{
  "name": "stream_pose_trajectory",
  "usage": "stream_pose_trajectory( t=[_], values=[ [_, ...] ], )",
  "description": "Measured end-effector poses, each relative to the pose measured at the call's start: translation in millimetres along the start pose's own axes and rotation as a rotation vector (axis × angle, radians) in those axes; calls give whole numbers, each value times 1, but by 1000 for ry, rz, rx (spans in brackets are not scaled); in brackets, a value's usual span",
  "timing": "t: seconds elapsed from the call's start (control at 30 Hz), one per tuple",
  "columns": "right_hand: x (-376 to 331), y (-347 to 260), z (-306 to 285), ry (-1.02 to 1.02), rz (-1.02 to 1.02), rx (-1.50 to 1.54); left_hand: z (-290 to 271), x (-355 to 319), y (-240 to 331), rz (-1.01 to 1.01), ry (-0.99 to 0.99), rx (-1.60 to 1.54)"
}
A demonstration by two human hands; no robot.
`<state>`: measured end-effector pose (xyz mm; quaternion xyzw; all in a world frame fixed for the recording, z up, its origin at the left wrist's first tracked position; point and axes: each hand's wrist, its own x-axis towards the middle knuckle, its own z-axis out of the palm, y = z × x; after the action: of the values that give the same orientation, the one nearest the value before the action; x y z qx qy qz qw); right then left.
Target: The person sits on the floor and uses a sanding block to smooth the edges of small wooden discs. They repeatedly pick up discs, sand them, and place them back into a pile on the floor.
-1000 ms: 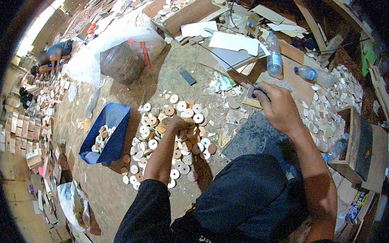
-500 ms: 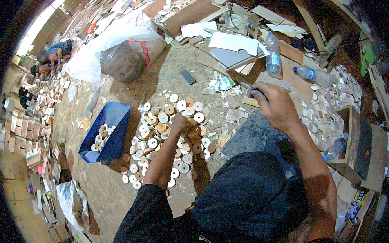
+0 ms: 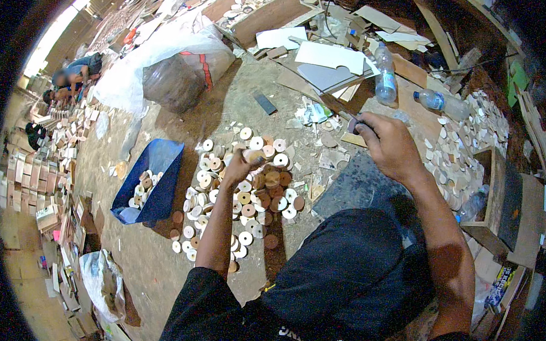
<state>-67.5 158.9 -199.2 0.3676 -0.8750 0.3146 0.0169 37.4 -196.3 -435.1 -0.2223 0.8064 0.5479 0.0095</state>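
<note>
The two hands are well apart. Half a second back the left hand [image 3: 241, 164] was tucked lower and farther right among the wooden discs [image 3: 247, 209]; now it sits slightly higher and to the left, and more of the discs on the pile's right side show. Its fingers bend over the pile, but whether they grip a disc I cannot tell (a tan shape at the fingertips is blurred). The right hand [image 3: 386, 147] keeps nearly the same place, pinching a small dark round piece [image 3: 352, 126] between thumb and fingers beside some wood scraps.

The discs lie loosely heaped on the floor [image 3: 237, 91], beneath and around the left hand. A strip of floor separates the heap's left edge from the blue tray [image 3: 165, 192], which holds more discs. Beyond the heap, floor stretches past a dark flat block [image 3: 265, 104] toward the white boards [image 3: 331, 57]. Room is tighter on the right, where a dark slab [image 3: 349, 185] lies near the person's knee and two plastic bottles [image 3: 385, 84] lie beyond the right hand.
</note>
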Motion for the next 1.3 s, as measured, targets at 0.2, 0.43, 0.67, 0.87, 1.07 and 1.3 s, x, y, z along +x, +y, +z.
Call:
stream_pose_trajectory(
  t=[0.2,0.43,0.67,0.87,1.07,1.3],
  values=[
    [5,-1,9,-29,-22,-28,46,3,-32,-148,-236,95],
    [1,-1,4,-16,-6,-12,69,21,-49,-113,-642,525],
    [0,-2,5,-37,1,-25,87,-13,-43,-53,-670,847],
    [0,1,6,-24,-34,-18,109,-49,-37,14,-522,889],
    [-7,-1,-2,2,-48,9,107,-57,-23,92,-340,739],
    [-29,-13,-31,44,-49,-10,131,-72,-48,210,-307,902]
  ],
)
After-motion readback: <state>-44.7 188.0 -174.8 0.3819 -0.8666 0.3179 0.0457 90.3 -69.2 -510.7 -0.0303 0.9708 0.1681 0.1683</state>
